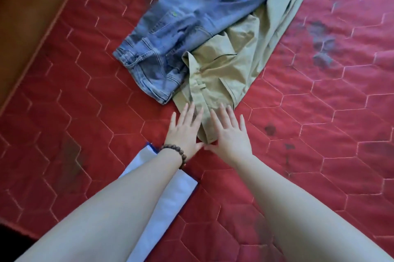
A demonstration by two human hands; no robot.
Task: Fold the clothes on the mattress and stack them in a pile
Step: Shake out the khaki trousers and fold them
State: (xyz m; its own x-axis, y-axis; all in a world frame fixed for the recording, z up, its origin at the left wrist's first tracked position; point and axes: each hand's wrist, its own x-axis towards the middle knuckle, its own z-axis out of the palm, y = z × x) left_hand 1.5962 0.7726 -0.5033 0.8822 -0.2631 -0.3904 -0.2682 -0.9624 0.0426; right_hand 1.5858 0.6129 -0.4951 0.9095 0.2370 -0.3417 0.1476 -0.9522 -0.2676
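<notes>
Pressing flat, fingers spread & gripping nothing, left hand (185, 128) and right hand (229, 131) sit on the near waistband end of the khaki trousers (230, 65), mid-mattress (319, 112) w/ jeans (181, 27) overlapping on the left. Soft, light cotton, prob. wrinkles easily — best pinched at waistband corners. Jeans look stiffer, heavier.

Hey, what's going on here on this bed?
A person is sorting clothes on a red quilted mattress. Both hands, the left hand and the right hand, lie flat with straight fingers on the near end of khaki trousers. Blue jeans lie unfolded beside them, partly overlapped. A folded white garment lies under the left forearm.
</notes>
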